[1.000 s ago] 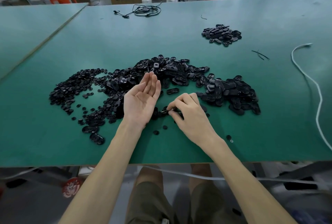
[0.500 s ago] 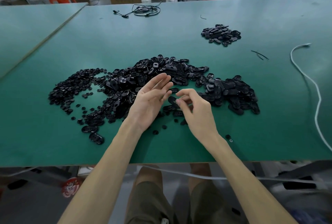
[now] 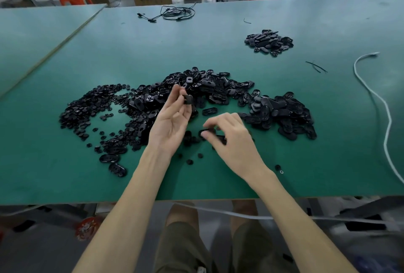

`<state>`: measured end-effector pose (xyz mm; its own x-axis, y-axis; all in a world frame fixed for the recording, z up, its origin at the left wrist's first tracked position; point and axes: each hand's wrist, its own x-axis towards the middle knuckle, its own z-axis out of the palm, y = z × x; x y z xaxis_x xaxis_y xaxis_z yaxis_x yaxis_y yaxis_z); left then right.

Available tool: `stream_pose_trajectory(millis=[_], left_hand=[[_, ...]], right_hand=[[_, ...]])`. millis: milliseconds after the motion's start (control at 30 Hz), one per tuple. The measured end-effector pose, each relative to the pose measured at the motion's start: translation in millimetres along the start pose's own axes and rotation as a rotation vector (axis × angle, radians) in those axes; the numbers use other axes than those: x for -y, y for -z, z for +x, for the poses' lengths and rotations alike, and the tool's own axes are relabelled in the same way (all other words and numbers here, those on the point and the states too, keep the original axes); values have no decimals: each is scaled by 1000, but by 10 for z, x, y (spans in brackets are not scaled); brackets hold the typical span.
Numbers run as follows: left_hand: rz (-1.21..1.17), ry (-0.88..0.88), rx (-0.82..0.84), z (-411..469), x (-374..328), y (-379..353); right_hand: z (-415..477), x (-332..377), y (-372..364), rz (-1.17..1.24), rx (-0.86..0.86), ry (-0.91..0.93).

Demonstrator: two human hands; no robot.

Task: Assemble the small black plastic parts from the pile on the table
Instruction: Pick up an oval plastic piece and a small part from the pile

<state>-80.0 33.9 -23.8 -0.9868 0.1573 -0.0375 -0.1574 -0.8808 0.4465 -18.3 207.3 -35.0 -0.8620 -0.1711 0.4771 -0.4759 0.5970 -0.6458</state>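
Left hand (image 3: 172,119) rose pinching one part (image 3: 188,99); right hand (image 3: 231,139) pinches another part (image 3: 207,132).

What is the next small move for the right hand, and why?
Probably the right hand should lift the oval part it pinches off the table and bring it to the left hand, which holds a small part raised over the pile, ready for joining.

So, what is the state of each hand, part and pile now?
Left hand: raised, pinches a small black part.
Right hand: low, pinches an oval black part.
Big pile: spread loose on the green table.
Far small pile: heaped, untouched.
White cable: lying loose.
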Motion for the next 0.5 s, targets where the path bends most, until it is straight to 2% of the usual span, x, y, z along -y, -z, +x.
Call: stream_pose_trajectory(millis=[100, 200, 500], left_hand=[[-139, 13, -15, 0, -24, -13], [-128, 50, -18, -10, -9, -19], [222, 45, -34, -55, 92, -89]], right_hand=[[-17, 5, -58, -200, 124, 200], [-30, -6, -83, -262, 214, 228], [-17, -49, -103, -350, 122, 231]])
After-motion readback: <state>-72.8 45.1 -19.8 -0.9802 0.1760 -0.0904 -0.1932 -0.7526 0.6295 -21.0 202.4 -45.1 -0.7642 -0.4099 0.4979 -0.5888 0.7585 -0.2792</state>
